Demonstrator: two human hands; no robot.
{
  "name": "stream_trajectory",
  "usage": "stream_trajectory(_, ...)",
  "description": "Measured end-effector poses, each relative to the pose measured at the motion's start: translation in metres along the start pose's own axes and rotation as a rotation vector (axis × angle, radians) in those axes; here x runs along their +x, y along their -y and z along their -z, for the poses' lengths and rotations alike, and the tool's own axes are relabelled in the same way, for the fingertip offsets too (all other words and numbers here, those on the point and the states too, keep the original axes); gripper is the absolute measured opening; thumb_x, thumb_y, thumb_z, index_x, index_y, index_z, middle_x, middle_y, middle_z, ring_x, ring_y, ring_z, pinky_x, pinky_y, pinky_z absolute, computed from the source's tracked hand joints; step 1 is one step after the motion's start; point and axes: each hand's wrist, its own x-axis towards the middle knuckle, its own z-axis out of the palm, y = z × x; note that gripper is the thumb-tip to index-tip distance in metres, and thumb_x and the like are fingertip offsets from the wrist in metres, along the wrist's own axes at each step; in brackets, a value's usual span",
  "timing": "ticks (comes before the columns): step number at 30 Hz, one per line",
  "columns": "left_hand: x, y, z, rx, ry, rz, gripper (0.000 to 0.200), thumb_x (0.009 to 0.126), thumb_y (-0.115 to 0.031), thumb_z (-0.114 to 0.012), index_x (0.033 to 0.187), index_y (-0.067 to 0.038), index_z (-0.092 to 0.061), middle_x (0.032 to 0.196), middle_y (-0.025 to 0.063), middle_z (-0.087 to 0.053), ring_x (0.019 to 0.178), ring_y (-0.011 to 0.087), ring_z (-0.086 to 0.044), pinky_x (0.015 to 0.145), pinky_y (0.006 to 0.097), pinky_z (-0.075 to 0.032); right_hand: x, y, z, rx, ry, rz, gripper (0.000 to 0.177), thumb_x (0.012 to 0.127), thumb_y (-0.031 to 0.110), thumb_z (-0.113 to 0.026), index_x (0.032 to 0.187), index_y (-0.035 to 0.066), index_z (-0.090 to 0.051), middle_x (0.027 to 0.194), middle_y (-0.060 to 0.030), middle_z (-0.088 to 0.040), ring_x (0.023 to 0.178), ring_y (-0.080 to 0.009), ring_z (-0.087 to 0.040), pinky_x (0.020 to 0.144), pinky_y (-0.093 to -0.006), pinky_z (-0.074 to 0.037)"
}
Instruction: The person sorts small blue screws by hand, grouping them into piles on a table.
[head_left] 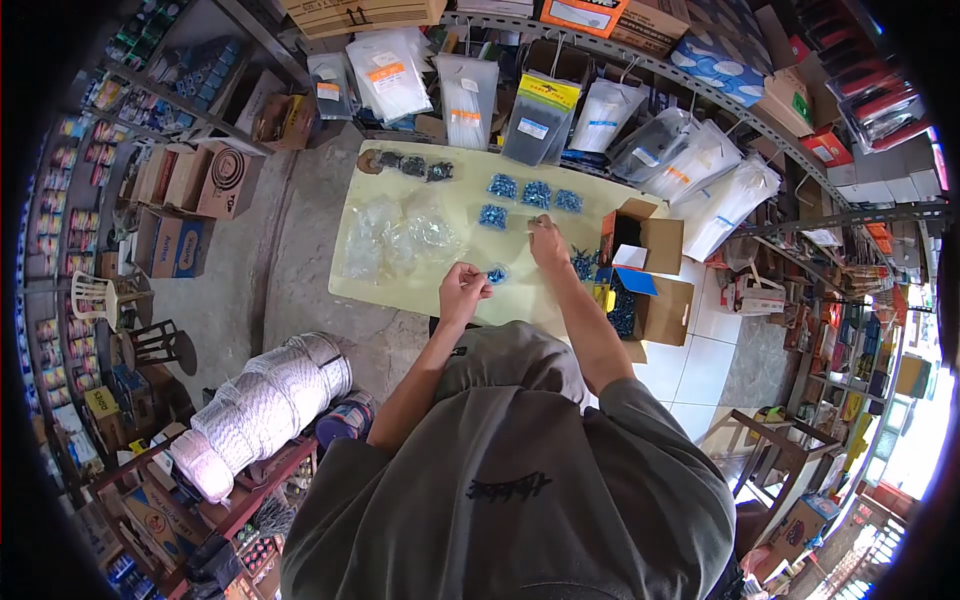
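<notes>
Nearest, the left hand (463, 291) has its fingers pinched shut on a small clear plastic bag of blue screws (496, 274), just above the pale yellow tabletop (400, 285). Beyond, the right hand (547, 241) rests fingertips-down beside a loose heap of blue screws (583, 264); its grip cannot be told. Farthest lie filled clear bags (530, 193). The bag is probably best held mouth-up, steady, close to the heap.
</notes>
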Motion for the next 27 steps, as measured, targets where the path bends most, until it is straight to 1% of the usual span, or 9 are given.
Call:
stream_trajectory(4,0.0,0.001,0.002,-0.018,0.005,0.011,0.013,0.087,-0.004,-0.06,0.096,0.001,-0.051,0.084,0.011,-0.058,0.073,0.0193,-0.066,0.066,0.0312,-0.059,-0.011,-0.008,-0.001,-0.273,0.112,0.016,0.02,0.083,0.005,-0.054,0.101,0.003,-0.064,0.101,-0.0156,-0.06,0.093,-0.0344,-0.062,0.081,-0.0444,-0.052)
stream_trajectory(8,0.001,0.001,-0.002,-0.034,-0.018,0.008,0.012,0.086,-0.002,-0.061,0.092,0.001,-0.051,0.079,0.0085,-0.056,0.066,0.0173,-0.065,0.061,0.0303,-0.058,-0.029,-0.008,0.014,-0.225,0.137,-0.069,0.017,0.084,0.007,-0.053,0.094,0.003,-0.065,0.096,-0.0151,-0.063,0.086,-0.0346,-0.064,0.077,-0.0435,-0.053)
stream_trajectory(11,0.003,0.001,-0.003,-0.024,-0.017,0.009,0.012,0.086,-0.002,-0.061,0.092,0.001,-0.051,0.079,0.0085,-0.057,0.066,0.0171,-0.065,0.062,0.0302,-0.058,-0.044,0.007,0.037,-0.053,-0.032,-0.067,0.012,0.08,0.002,-0.056,0.088,0.003,-0.064,0.091,-0.0139,-0.063,0.08,-0.0308,-0.066,0.073,-0.0387,-0.055)
stream_trajectory(13,0.004,0.004,-0.001,-0.009,-0.018,0.009,0.012,0.087,-0.002,-0.061,0.093,0.001,-0.051,0.079,0.0087,-0.056,0.066,0.0174,-0.065,0.061,0.0296,-0.058,-0.053,0.037,0.066,0.377,-0.102,0.026,0.014,0.077,0.001,-0.061,0.091,0.002,-0.066,0.091,-0.0135,-0.064,0.076,-0.0279,-0.066,0.069,-0.0355,-0.054)
stream_trajectory(17,0.003,0.0,-0.002,-0.016,0.027,0.041,0.012,0.089,-0.003,-0.059,0.097,0.002,-0.051,0.083,0.01,-0.057,0.071,0.0191,-0.066,0.065,0.0302,-0.059,-0.07,0.088,0.097,0.535,0.004,0.189,0.016,0.078,0.002,-0.065,0.094,0.003,-0.067,0.093,-0.0121,-0.065,0.075,-0.0247,-0.066,0.067,-0.0334,-0.054)
stream_trajectory(19,0.003,0.0,-0.004,0.027,0.024,0.022,0.012,0.089,-0.002,-0.059,0.098,0.002,-0.051,0.082,0.0103,-0.058,0.069,0.0193,-0.066,0.065,0.0297,-0.059,-0.073,0.089,0.09,0.427,0.097,0.299,0.014,0.081,0.006,-0.065,0.094,0.004,-0.067,0.094,-0.0128,-0.065,0.075,-0.0252,-0.067,0.066,-0.0339,-0.054)
stream_trajectory(23,0.006,0.005,-0.006,-0.026,0.018,0.015,0.013,0.089,-0.002,-0.06,0.095,0.003,-0.051,0.08,0.0087,-0.055,0.066,0.0178,-0.065,0.059,0.0289,-0.058,-0.077,0.086,0.094,0.438,0.072,0.185,0.017,0.08,0.008,-0.066,0.097,0.004,-0.067,0.094,-0.0133,-0.065,0.079,-0.0268,-0.066,0.069,-0.035,-0.054)
stream_trajectory(25,0.005,0.008,-0.005,-0.018,0.017,0.005,0.013,0.088,-0.002,-0.06,0.095,0.003,-0.051,0.08,0.0087,-0.055,0.066,0.0177,-0.065,0.059,0.029,-0.058,-0.073,0.063,0.092,0.478,-0.043,-0.064,0.022,0.079,0.005,-0.064,0.101,0.002,-0.065,0.097,-0.0153,-0.065,0.085,-0.029,-0.065,0.073,-0.0384,-0.053)
stream_trajectory(27,0.005,0.008,-0.005,-0.01,0.019,-0.009,0.012,0.088,-0.002,-0.06,0.095,0.003,-0.051,0.081,0.0086,-0.055,0.067,0.0176,-0.064,0.059,0.029,-0.058,-0.065,0.027,0.087,0.225,-0.147,-0.081,0.024,0.079,0.002,-0.061,0.102,0.0,-0.063,0.1,-0.0194,-0.062,0.091,-0.0317,-0.065,0.076,-0.0409,-0.053)
